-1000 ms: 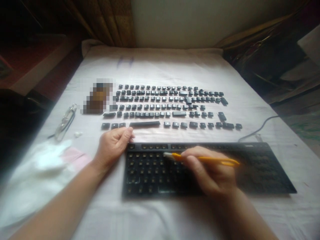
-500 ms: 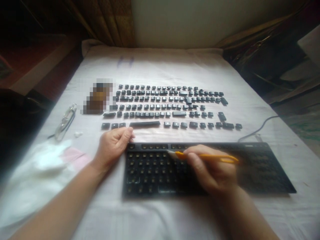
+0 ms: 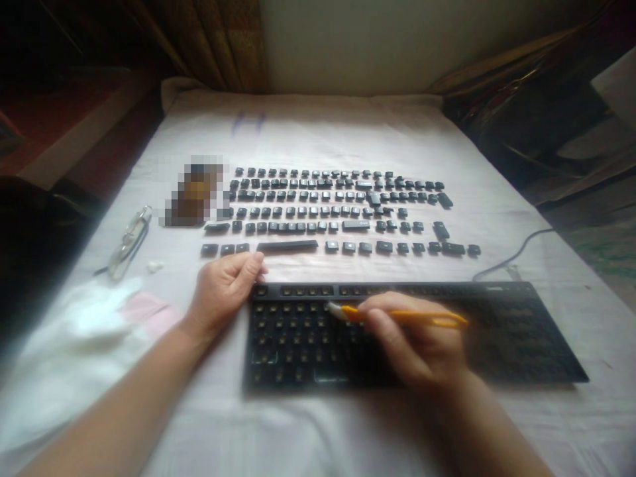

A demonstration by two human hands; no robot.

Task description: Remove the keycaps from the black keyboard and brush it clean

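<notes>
A black keyboard [image 3: 308,358] with its keycaps off lies in front of me, rows of bare key posts showing. At its upper left corner, my left hand [image 3: 229,283] is closed with the thumb against the edge, its other fingers partly hidden. My right hand [image 3: 415,338] is closed round an orange toothbrush [image 3: 397,318]. The pale bristle end points left and sits over the upper key rows, left of the keyboard's middle. Behind the keyboard, removed keycaps [image 3: 355,248] lie in several rows, among them the long space bar [image 3: 288,246].
To the left are a white cloth [image 3: 84,358] with a pink part, glasses [image 3: 130,238], a small white scrap [image 3: 156,267] and a pixelated object [image 3: 193,195]. A cable [image 3: 517,254] runs off behind the keyboard's right side. A pale cloth [image 3: 318,132] covers the table.
My right hand and the toothbrush have shifted slightly left, the bristle end a little lower on the keyboard. My left hand stays at the corner.
</notes>
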